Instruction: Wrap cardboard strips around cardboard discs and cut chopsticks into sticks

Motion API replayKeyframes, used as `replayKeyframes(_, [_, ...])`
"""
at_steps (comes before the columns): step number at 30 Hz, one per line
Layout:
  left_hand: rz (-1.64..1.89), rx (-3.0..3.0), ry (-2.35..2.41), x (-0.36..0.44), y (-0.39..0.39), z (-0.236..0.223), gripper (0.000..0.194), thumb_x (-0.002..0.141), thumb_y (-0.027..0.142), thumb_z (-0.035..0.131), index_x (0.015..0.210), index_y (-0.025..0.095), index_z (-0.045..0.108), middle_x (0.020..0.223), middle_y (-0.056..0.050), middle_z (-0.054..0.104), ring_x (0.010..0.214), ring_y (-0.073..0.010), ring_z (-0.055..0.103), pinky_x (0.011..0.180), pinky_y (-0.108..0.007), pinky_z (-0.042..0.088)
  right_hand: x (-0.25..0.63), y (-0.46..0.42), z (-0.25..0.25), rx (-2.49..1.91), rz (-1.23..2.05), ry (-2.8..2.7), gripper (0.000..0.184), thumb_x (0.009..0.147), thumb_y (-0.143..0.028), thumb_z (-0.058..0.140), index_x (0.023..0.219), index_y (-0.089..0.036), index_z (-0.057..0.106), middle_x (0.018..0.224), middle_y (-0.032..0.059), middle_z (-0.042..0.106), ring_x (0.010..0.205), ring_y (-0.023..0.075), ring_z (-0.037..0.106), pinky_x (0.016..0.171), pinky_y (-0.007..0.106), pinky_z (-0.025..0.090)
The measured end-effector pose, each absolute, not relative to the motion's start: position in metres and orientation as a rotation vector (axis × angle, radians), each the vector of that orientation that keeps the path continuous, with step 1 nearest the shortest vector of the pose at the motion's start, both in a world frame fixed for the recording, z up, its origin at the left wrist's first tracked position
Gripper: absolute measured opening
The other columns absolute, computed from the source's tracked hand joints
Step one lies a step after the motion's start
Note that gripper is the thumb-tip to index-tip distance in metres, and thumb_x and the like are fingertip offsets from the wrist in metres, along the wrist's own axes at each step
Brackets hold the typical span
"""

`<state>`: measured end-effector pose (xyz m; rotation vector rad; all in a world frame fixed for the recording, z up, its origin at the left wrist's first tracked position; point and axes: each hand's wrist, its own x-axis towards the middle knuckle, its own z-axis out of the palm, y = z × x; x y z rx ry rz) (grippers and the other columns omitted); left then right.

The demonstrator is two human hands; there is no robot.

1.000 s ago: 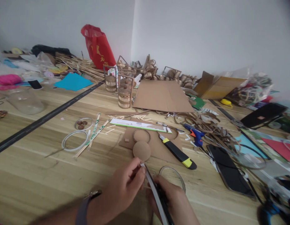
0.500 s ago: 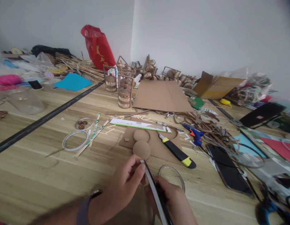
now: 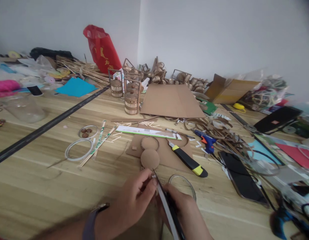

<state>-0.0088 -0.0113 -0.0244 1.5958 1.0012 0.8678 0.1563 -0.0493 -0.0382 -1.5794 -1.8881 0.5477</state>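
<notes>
My left hand pinches the upper end of a narrow grey-white strip between thumb and finger. My right hand is closed round a long black tool that lies along the strip; a thin dark point sticks out beyond my left fingertips. Its exact kind is hidden by the fingers. Just past my hands a round cardboard disc lies against a notched ring on a cardboard sheet. A pale hoop rests on the table beside my right hand, partly covered by it.
A black-and-yellow utility knife, blue glue gun and phone lie to the right, with a cable crossing the phone. Wooden sticks and a pale ring lie left. Small lidded baskets stand behind.
The view has shifted slightly. My left fingertips have slid a little down the strip, and a dark point now shows beyond them. Both hands keep their hold.
</notes>
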Motion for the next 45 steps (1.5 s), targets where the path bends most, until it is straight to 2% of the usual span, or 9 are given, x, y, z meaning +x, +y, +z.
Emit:
replayKeyframes(7, [0.822, 1.488, 0.999, -0.008, -0.009, -0.020, 0.033, 0.095, 0.046, 0.041, 0.073, 0.022, 0.042, 0.064, 0.005, 0.038, 0.060, -0.0129, 0.038, 0.054, -0.024, 0.030, 0.159, -0.048, -0.036, -1.595, 0.652, -1.908, 0.014, 0.078, -0.019, 0.053, 0.075, -0.019, 0.067, 0.056, -0.0036, 0.063, 0.050, 0.0119, 0.058, 0.048, 0.016, 0.040])
replayKeyframes(14, [0.864, 1.279, 0.934, -0.003, -0.006, -0.015, 0.025, 0.087, 0.042, 0.051, 0.076, 0.020, 0.047, 0.065, 0.005, 0.042, 0.058, -0.0114, 0.038, 0.055, -0.023, 0.033, 0.164, -0.039, -0.046, -1.559, 0.629, -1.977, 0.015, 0.081, -0.021, 0.054, 0.071, -0.018, 0.064, 0.056, -0.0030, 0.061, 0.049, 0.0118, 0.057, 0.045, 0.017, 0.035])
replayKeyframes(17, [0.857, 1.224, 0.919, -0.002, -0.004, -0.015, 0.023, 0.086, 0.040, 0.054, 0.075, 0.020, 0.047, 0.063, 0.006, 0.040, 0.056, -0.0105, 0.036, 0.053, -0.022, 0.031, 0.165, -0.037, -0.044, -1.546, 0.667, -1.980, 0.017, 0.083, -0.022, 0.053, 0.070, -0.018, 0.063, 0.057, -0.0024, 0.062, 0.051, 0.0126, 0.058, 0.045, 0.017, 0.036])
replayKeyframes(23, [0.868, 1.132, 0.880, -0.002, -0.001, -0.019, 0.022, 0.085, 0.037, 0.056, 0.075, 0.019, 0.048, 0.068, 0.004, 0.047, 0.062, -0.0110, 0.045, 0.057, -0.021, 0.037, 0.158, -0.038, -0.034, -1.534, 0.674, -1.932, 0.018, 0.083, -0.023, 0.053, 0.067, -0.019, 0.061, 0.056, -0.0020, 0.065, 0.048, 0.0130, 0.060, 0.043, 0.018, 0.038])
replayKeyframes(32, [0.829, 1.031, 0.899, 0.000, 0.003, -0.016, 0.027, 0.074, 0.043, 0.062, 0.071, 0.019, 0.050, 0.056, 0.006, 0.048, 0.047, -0.0081, 0.041, 0.044, -0.020, 0.033, 0.154, -0.035, -0.039, -1.507, 0.578, -1.926, 0.023, 0.084, -0.023, 0.050, 0.065, -0.019, 0.061, 0.053, -0.0019, 0.064, 0.046, 0.0126, 0.060, 0.043, 0.018, 0.038])
replayKeyframes(40, [0.902, 0.966, 0.887, 0.002, 0.003, -0.023, 0.037, 0.079, 0.053, 0.061, 0.072, 0.020, 0.048, 0.054, 0.007, 0.046, 0.044, -0.0067, 0.038, 0.041, -0.018, 0.028, 0.153, -0.033, -0.035, -1.537, 0.547, -1.930, 0.018, 0.082, -0.021, 0.049, 0.070, -0.020, 0.062, 0.058, -0.0007, 0.066, 0.049, 0.0134, 0.061, 0.047, 0.018, 0.041])
replayKeyframes(45, [0.850, 1.010, 0.945, 0.003, -0.001, -0.018, 0.035, 0.077, 0.051, 0.062, 0.071, 0.020, 0.047, 0.049, 0.009, 0.044, 0.041, -0.0059, 0.037, 0.038, -0.017, 0.029, 0.152, -0.034, -0.032, -1.601, 0.626, -1.870, 0.014, 0.082, -0.022, 0.051, 0.071, -0.021, 0.060, 0.059, -0.0012, 0.065, 0.050, 0.0133, 0.061, 0.045, 0.018, 0.040])
